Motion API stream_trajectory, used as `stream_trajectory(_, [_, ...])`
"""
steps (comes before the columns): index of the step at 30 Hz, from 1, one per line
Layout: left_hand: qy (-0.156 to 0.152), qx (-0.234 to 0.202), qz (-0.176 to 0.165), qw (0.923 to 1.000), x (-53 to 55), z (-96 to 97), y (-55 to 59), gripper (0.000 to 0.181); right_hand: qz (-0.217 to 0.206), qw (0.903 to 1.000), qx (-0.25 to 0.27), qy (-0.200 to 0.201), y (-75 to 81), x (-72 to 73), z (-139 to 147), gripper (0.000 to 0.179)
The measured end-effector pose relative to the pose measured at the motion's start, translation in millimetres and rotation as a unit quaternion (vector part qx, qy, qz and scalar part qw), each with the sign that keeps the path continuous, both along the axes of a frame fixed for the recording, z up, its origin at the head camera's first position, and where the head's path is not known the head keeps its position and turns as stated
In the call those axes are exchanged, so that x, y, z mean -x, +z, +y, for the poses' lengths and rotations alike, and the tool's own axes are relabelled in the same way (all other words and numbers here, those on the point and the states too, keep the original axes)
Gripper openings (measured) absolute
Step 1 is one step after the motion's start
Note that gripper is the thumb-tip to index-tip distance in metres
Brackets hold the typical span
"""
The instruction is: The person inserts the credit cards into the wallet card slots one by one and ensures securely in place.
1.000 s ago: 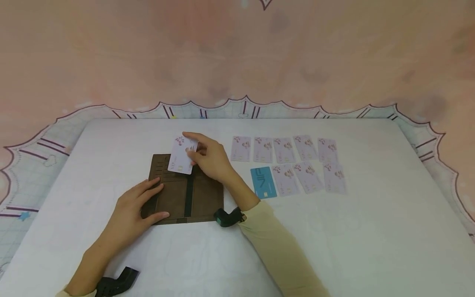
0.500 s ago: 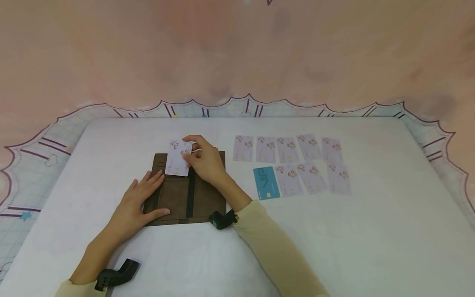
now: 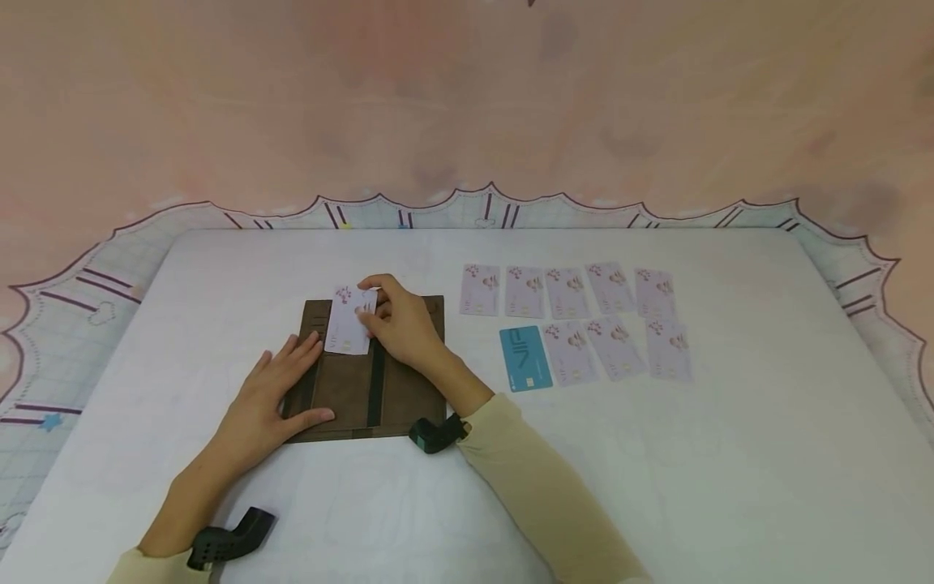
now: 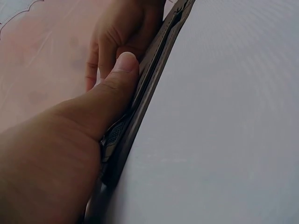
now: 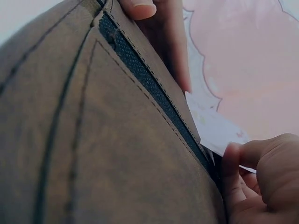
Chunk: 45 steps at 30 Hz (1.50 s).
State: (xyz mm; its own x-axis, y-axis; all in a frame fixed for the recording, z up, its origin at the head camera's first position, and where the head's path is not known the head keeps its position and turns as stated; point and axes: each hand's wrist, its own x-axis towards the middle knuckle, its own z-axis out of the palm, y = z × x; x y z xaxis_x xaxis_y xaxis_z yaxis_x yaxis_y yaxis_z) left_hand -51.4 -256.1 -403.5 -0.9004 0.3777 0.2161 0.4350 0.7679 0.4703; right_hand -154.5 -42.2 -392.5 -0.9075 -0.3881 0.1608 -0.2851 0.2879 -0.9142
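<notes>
A brown bifold wallet (image 3: 341, 388) lies spread flat, with a dark strip along its middle. My left hand (image 3: 263, 403) rests on its left side, fingers extended and thumb on the near part; in the left wrist view the thumb (image 4: 105, 95) lies along the wallet's edge. With thumb and fingers my right hand (image 3: 405, 326) pinches the right edge of a white VIP card (image 3: 346, 326) with red flower marks. That card stands over the upper left panel, by the card slots. From the right wrist, the card (image 5: 212, 126) meets the wallet's stitched edge, its lower part hidden there.
To the right lie two rows of similar white cards (image 3: 567, 294), with one blue VIP card (image 3: 525, 358) at the left end of the nearer row. Black wrist devices (image 3: 232, 542) sit on both arms. The white tabletop (image 3: 730, 470) ends at a patterned cloth behind.
My right hand has brought the white card slightly left and down toward me, and the card has straightened from its tilt. The left hand stays on the wallet, having shifted only slightly.
</notes>
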Motion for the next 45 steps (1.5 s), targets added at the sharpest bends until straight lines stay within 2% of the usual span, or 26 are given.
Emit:
stream_trajectory(6, [0.0, 0.005, -0.001, 1.0, -0.7, -1.7, -1.0, 0.09, 0.013, 0.9994, -0.019, 0.028, -3.7, 1.0, 1.2, 0.038])
stream_trajectory(18, [0.005, 0.001, -0.01, 0.9999, -0.8, -0.8, -2.3, 0.089, 0.022, 0.9974, -0.05, 0.048, -2.9, 0.8, 3.7, 0.029])
stream_trajectory(32, [0.003, -0.011, -0.007, 0.9999, -2.5, -1.1, 0.4, 0.09, 0.044, 0.9864, -0.122, 0.1, 0.2, -0.4, 3.5, 0.029])
stream_trajectory(38, [0.001, -0.012, -0.007, 0.9999, -1.3, -0.6, 0.8, 0.09, 0.037, 0.9853, -0.128, 0.107, 2.5, -0.3, 4.8, 0.03])
stream_trajectory(45, [-0.001, -0.013, -0.004, 0.9999, -0.6, -0.9, 0.1, 0.089, 0.051, 0.9834, -0.14, 0.104, 1.2, 0.8, 4.0, 0.025])
